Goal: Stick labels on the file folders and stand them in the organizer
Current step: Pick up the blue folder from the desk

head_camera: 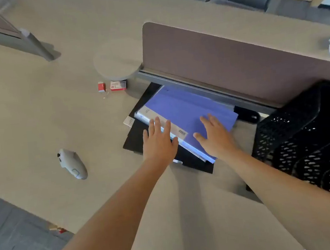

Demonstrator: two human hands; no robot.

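Across the desk (35, 111), from left to right, lie a white handheld controller (73, 163), two small red boxes (112, 85) near a round grey pad (117, 59), and then the work itself: a blue file folder (186, 106) lying flat on a black folder (139, 138) against the foot of the brown divider panel (235, 63). A pale label (178, 130) runs along the blue folder's near edge, and another slip (128, 121) pokes out just beside the stack. To seat that label well, it looks best to press from one end and sweep along its length, so no bubble or lifted corner remains, while the other palm pins the cover so the folder cannot slide. The left hand (159, 144) lies with fingers straight and spread, their tips on the label strip, gripping nothing. The right hand (215, 135) is likewise flat and open, resting on the blue cover. Furthest right stands the black mesh organizer (305, 133), close beside the folders, its slots dark; whether any folder already stands inside I cannot tell.
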